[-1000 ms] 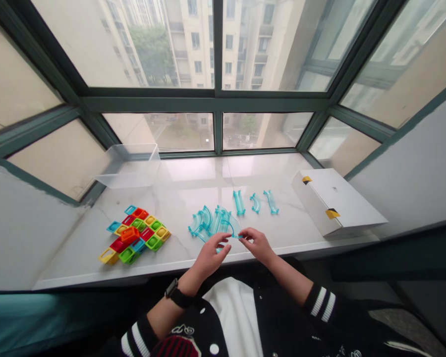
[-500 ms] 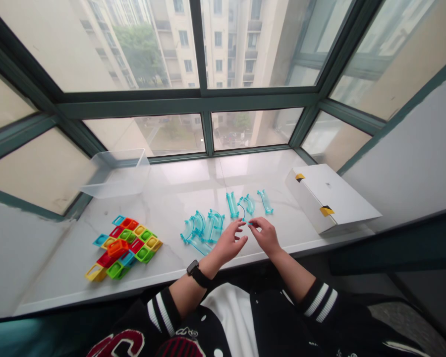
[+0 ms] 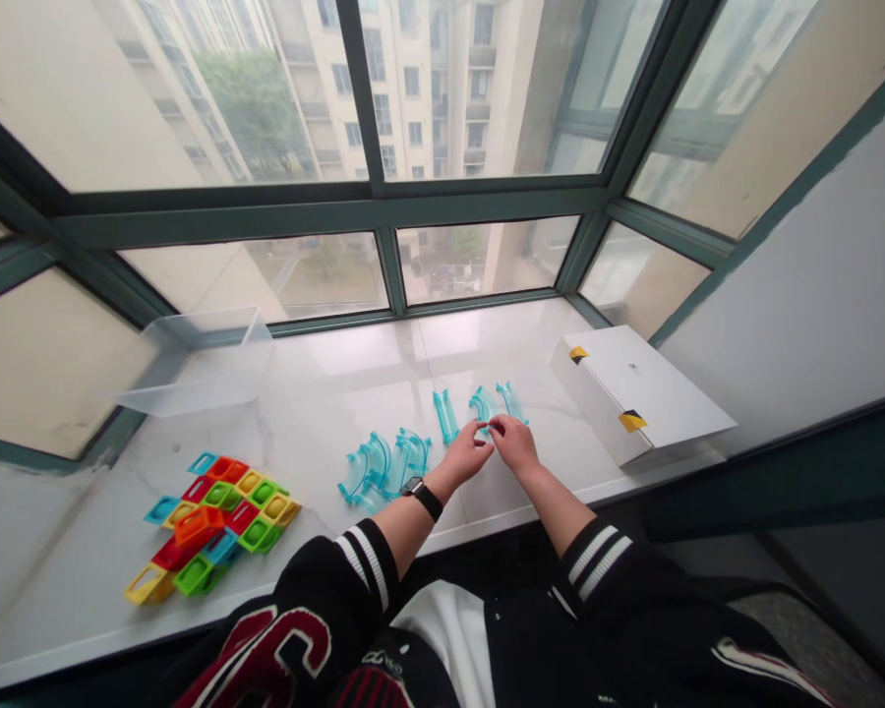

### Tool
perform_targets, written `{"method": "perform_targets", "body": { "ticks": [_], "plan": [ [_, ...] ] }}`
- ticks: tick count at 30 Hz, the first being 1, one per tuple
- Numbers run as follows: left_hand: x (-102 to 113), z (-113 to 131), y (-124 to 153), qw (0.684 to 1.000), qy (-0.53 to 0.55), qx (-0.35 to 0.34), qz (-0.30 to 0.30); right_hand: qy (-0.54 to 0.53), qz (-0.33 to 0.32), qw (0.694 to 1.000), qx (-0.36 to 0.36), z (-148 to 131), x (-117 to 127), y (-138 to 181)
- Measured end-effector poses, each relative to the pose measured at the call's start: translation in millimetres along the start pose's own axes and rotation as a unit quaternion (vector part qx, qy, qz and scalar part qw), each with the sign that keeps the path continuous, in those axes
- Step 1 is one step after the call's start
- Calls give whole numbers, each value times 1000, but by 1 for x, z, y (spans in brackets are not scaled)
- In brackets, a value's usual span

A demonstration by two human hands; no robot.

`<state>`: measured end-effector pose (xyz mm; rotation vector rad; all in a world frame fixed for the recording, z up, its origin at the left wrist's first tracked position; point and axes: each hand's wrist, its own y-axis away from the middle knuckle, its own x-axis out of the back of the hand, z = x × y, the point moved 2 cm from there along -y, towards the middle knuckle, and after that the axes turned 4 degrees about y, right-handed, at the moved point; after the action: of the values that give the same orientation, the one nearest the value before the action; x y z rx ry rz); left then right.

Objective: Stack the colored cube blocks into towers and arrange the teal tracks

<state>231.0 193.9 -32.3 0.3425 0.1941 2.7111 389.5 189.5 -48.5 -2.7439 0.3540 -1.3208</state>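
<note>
A clear teal curved track piece (image 3: 481, 401) lies on the white sill, its near end hidden among my fingertips. My left hand (image 3: 469, 450) is closed at that end from the left, thumb and fingers drawn together. From the right, my right hand (image 3: 514, 444) pinches at the same spot; the exact contact is too small to see. Just left of them lies a straight teal track piece (image 3: 445, 417). Another teal piece (image 3: 511, 401) rests behind my right hand. Several more teal track pieces (image 3: 378, 466) are heaped beside my left wrist.
Joined red, yellow, green and blue plastic pieces (image 3: 225, 521) lie at the left. A clear plastic bin (image 3: 192, 388) stands behind them by the window. On the right is a white box (image 3: 645, 393) with yellow-and-black tabs. The sill's front edge runs close to my body.
My left hand has moved in beside the right, and its fingers have come together. Both hands have shifted slightly forward relative to the track pieces. The camera view has turned a little right.
</note>
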Motion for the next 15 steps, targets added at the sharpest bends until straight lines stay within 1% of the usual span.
{"method": "perform_targets", "body": {
  "ticks": [6, 9, 12, 15],
  "plan": [
    [-8, -22, -11, 999, 14, 29, 6, 6, -8, 1000, -4, 5, -10, -9],
    [-13, -34, -13, 999, 32, 32, 11, 8, -9, 1000, -5, 7, -12, -9],
    [-16, -39, -15, 998, 37, 39, 21, 11, -11, 1000, -4, 8, -15, -10],
    [-16, -39, -15, 998, 35, 48, 18, 14, -14, 1000, -2, 9, -17, -10]
  ]
}}
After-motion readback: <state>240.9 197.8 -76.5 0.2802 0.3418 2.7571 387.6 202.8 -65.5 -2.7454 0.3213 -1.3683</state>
